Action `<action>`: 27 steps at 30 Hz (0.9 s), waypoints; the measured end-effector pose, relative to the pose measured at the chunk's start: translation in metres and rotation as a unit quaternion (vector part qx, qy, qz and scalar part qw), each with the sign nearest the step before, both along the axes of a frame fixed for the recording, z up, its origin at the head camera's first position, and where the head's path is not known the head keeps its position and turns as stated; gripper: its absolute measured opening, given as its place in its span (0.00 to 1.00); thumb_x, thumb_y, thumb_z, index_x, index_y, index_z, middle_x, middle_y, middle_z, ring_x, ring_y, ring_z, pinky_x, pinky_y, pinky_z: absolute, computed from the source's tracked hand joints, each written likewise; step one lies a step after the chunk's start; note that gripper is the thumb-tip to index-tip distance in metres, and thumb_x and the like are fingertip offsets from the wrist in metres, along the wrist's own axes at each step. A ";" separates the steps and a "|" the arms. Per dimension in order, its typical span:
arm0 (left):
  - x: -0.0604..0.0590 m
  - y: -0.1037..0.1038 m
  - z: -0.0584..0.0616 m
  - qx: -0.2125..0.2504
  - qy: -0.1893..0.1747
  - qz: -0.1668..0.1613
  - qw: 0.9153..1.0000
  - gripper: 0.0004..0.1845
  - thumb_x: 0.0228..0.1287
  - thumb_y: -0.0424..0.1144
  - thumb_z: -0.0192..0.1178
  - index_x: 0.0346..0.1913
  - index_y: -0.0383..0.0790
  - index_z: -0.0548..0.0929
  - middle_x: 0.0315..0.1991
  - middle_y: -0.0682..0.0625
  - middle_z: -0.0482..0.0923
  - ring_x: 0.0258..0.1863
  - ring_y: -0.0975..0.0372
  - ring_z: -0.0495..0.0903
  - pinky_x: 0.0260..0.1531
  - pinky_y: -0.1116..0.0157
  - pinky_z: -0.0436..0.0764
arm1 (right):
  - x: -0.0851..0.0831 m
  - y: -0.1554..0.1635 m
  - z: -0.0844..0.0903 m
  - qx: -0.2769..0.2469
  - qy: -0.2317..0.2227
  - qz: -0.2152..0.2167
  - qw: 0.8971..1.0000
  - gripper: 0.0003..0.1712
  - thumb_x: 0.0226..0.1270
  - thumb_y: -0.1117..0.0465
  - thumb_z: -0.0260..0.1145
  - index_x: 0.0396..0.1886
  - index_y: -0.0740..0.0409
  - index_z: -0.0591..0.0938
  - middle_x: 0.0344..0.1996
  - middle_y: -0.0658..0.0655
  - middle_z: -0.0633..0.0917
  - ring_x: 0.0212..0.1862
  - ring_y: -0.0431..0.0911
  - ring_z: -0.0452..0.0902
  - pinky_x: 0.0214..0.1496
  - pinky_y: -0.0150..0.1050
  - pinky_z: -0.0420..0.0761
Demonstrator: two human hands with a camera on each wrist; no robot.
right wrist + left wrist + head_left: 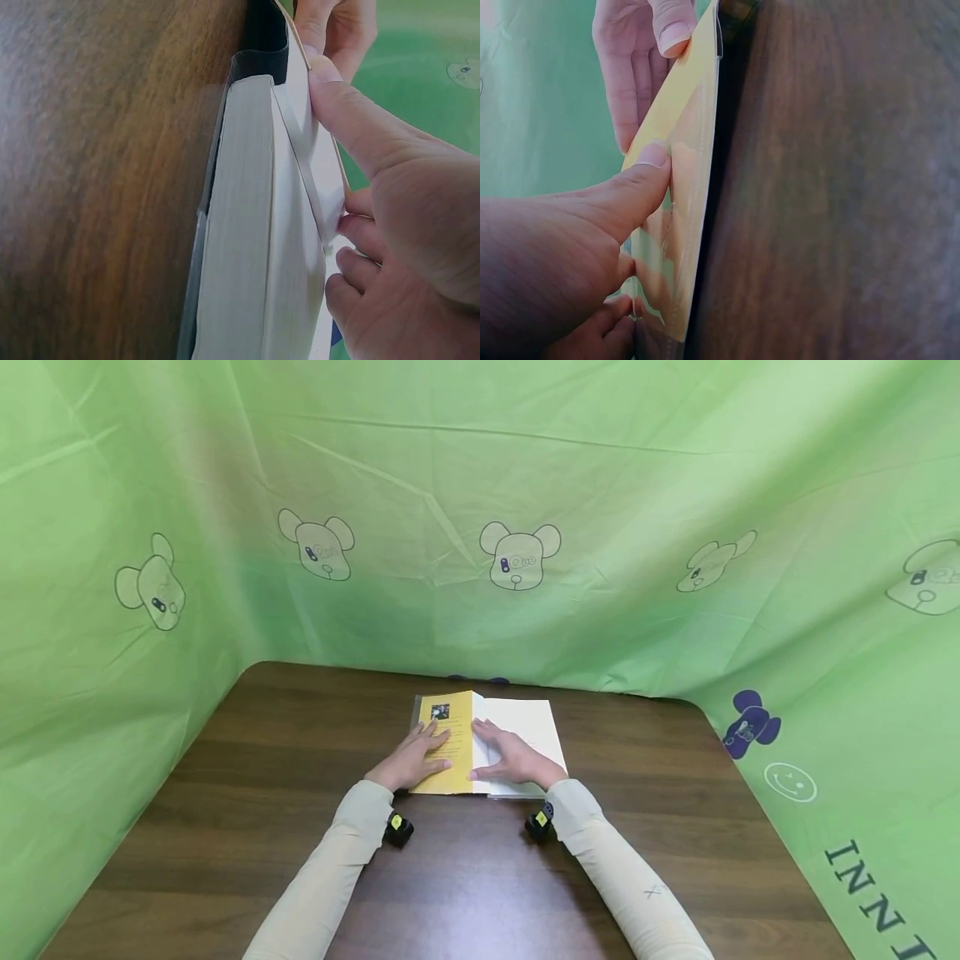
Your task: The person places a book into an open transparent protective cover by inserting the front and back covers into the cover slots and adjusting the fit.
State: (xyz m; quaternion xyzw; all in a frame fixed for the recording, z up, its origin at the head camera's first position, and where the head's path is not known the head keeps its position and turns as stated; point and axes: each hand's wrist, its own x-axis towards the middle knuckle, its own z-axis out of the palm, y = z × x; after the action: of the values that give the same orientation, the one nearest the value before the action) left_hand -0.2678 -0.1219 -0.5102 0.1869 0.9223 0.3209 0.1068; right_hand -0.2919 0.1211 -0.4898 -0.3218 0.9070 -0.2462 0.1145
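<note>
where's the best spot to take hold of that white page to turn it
Likely the free outer edge of the white page, coming from the right: the book lies open and flat on the table, bound at the middle. The right hand already rests there; the left hand presses the yellow flap.

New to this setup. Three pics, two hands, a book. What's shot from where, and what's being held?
No machine here: a person works with bare hands, wearing three cameras. The wide picture comes from a head camera looking down at a brown table walled in by green cloth. The two close-ups come from small cameras strapped to each wrist.

An open book lies on the table. The left hand lies flat on the yellow cover flap; in the left wrist view its thumb presses that flap. The right hand rests on the white page beside it; in the right wrist view it pinches a leaf lifted off the page block.
</note>
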 end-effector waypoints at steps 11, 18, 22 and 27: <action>0.001 0.001 -0.001 0.006 0.004 0.006 1.000 0.35 0.73 0.48 0.61 0.78 0.42 0.64 0.82 0.38 0.46 0.81 0.42 0.41 0.77 0.40 0.48 | -0.001 -0.005 0.001 -0.004 0.007 0.009 1.000 0.56 0.61 0.47 0.77 0.78 0.69 0.58 0.79 0.66 0.58 0.81 0.61 0.48 0.81 0.56 0.51; 0.002 0.006 -0.001 0.007 0.008 0.006 1.000 0.35 0.74 0.49 0.60 0.78 0.42 0.64 0.82 0.38 0.45 0.81 0.42 0.40 0.76 0.39 0.47 | -0.002 -0.007 0.001 -0.002 0.005 0.007 1.000 0.56 0.60 0.47 0.77 0.78 0.68 0.59 0.79 0.65 0.58 0.81 0.61 0.48 0.81 0.56 0.51; 0.002 0.008 -0.002 0.003 0.010 0.008 1.000 0.35 0.74 0.49 0.60 0.77 0.41 0.65 0.81 0.37 0.46 0.81 0.42 0.41 0.76 0.39 0.48 | -0.001 -0.010 0.000 0.005 0.004 0.000 1.000 0.57 0.59 0.47 0.78 0.78 0.68 0.60 0.79 0.64 0.58 0.81 0.60 0.48 0.81 0.54 0.51; 0.002 0.009 -0.004 0.002 0.017 0.009 1.000 0.34 0.73 0.47 0.62 0.76 0.38 0.66 0.81 0.35 0.48 0.81 0.40 0.42 0.77 0.39 0.49 | -0.001 -0.013 -0.003 0.018 0.009 -0.003 1.000 0.57 0.59 0.47 0.78 0.77 0.70 0.60 0.79 0.66 0.58 0.80 0.63 0.48 0.80 0.56 0.53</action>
State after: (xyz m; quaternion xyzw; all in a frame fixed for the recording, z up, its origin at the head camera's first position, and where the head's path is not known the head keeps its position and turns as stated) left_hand -0.2663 -0.1126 -0.5144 0.1838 0.9251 0.3204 0.0876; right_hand -0.2932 0.1084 -0.4924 -0.3195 0.9130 -0.2278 0.1114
